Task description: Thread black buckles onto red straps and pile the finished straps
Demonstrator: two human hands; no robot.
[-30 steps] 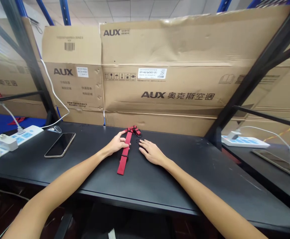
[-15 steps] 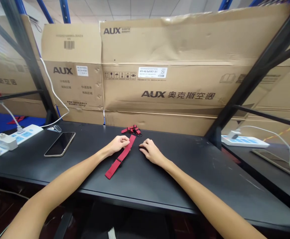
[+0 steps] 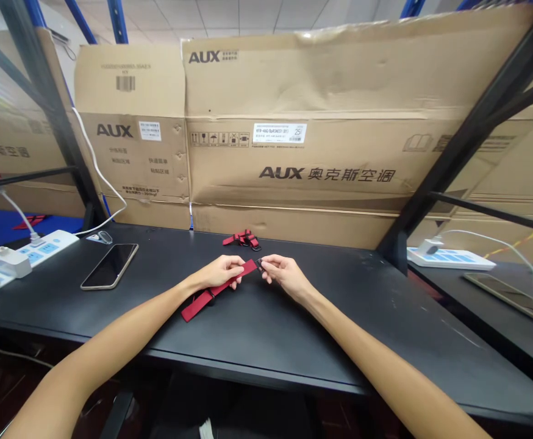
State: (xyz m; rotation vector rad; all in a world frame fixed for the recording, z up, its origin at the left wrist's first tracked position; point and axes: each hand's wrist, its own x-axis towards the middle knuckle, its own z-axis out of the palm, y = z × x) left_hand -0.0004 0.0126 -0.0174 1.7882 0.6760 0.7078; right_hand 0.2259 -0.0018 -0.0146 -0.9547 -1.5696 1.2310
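A: In the head view, what has changed over the last second?

B: The long, flat, red fabric strap (image 3: 196, 306) has swung round. It pointed away from the person; now it slants from lower left to upper right. The right hand (image 3: 287, 277) lay flat over a small black rectangular buckle (image 3: 259, 266) on the table (image 3: 321, 347); now it has that buckle up, pinched between thumb and fingers.

A: And the left hand (image 3: 225, 271)?

B: Closed on the strap near its upper end, which sticks out past the fingertips towards the buckle. The two meet or nearly so; I can't tell whether the strap is threaded through. The lower end trails below the left wrist, with a black slider (image 3: 211, 297) partway along.

A: Anything covering it?

B: The left fingers hide a stretch of the strap, and the right fingers cover part of the buckle.

A: What else is around?

B: A crumpled red strap bundle with black fittings (image 3: 243, 239) lies just beyond the hands, before the brown cardboard panels (image 3: 330, 146). A dark-screened phone (image 3: 110, 266) and a white-and-blue power strip (image 3: 52, 247) sit to the left.
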